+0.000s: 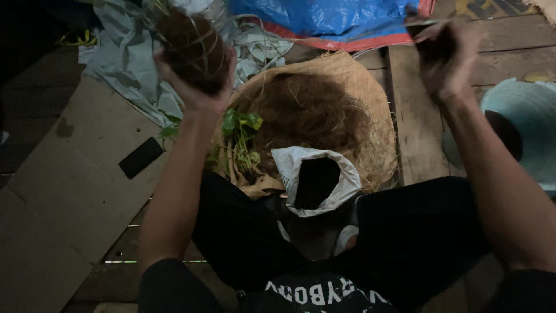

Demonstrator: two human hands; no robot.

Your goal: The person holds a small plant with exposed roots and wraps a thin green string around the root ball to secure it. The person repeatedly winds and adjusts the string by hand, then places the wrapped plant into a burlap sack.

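Left grip (194, 87) is clutching a fibre ball (191, 49); right grip (446, 58) is pinching a dark strand (431, 26), which is perhaps risking snapping under pulling.

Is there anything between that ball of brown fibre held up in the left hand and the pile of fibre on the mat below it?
Nothing visible blocks it. The left hand grips the fibre ball in open air, up and to the left of the fibre pile on the woven mat. Green leafy cuttings lie at the pile's left edge, under the wrist.
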